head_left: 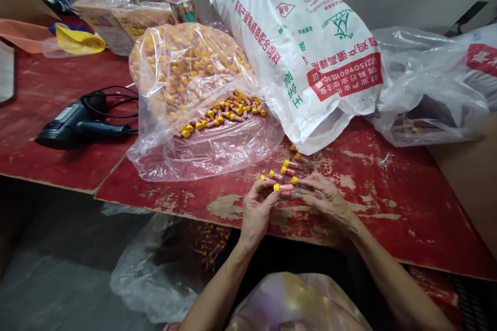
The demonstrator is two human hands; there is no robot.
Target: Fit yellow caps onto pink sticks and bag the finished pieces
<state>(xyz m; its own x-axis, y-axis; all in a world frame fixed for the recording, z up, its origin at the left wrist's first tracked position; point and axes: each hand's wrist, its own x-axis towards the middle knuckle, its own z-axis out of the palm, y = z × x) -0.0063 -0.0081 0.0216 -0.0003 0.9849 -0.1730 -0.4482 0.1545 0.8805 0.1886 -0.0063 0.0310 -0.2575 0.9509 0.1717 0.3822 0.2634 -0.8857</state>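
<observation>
In the head view, my left hand (pixel 257 209) pinches a small clear tube (pixel 286 187) with a yellow cap and red-and-white filling. The cap end lies at my left thumb and fingers. My right hand (pixel 328 200) is closed at the tube's other end, its fingertips around something clear and blurred that I cannot make out. Just beyond my hands, several similar yellow-capped tubes (pixel 276 175) lie on the red table (pixel 392 217). More of them spill toward the mouth of a large clear plastic bag (pixel 190 62) full of such tubes.
A full white woven sack (pixel 279 36) stands behind my hands. At left lies a dark heat gun (pixel 73 124) with its cord. Wrapped packages (pixel 145 15) are at the back. Clear plastic bags (pixel 423 93) sit at right. Below the table edge, another bag (pixel 155 269) is near more tubes.
</observation>
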